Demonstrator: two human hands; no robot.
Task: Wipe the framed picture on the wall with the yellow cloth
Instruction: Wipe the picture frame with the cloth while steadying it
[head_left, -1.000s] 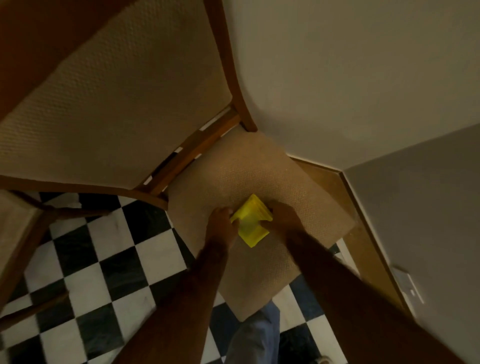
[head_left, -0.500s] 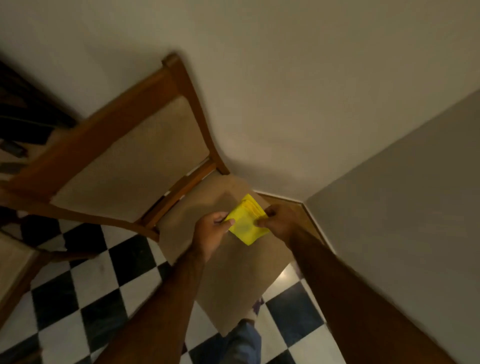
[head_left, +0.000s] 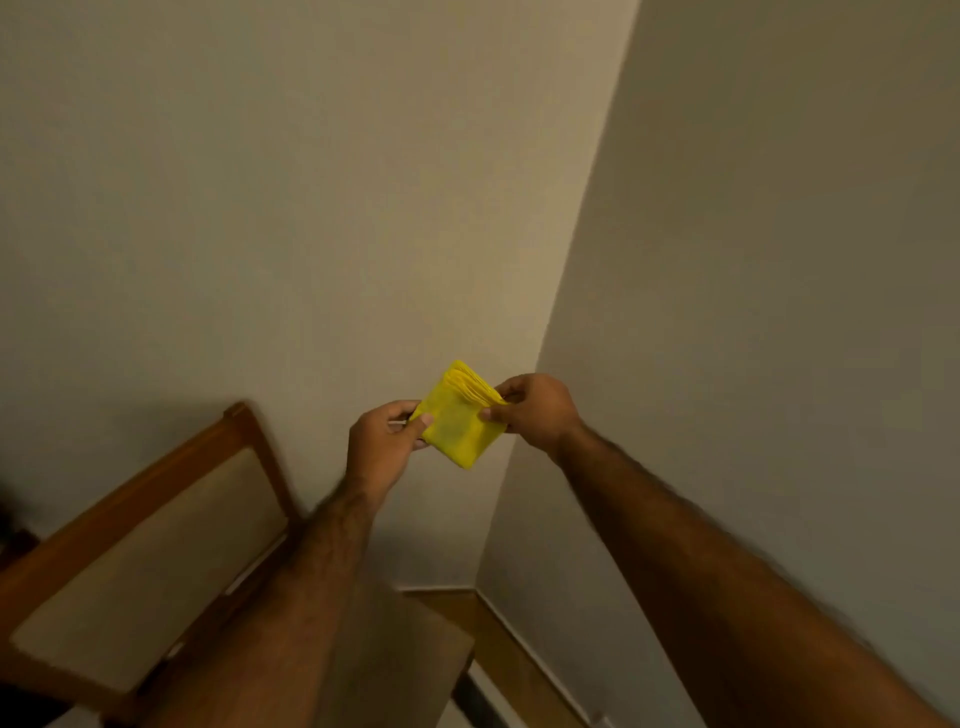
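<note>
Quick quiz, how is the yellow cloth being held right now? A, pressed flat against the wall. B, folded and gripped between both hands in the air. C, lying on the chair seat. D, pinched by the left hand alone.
B: the folded yellow cloth is held up in front of the wall corner, with the left hand pinching its left edge and the right hand pinching its right edge.

cloth (head_left: 459, 429): I see plain bright yellow
chair frame (head_left: 130, 496): reddish-brown wood
chair pad (head_left: 140, 577): beige
walls (head_left: 260, 208): cream
</note>
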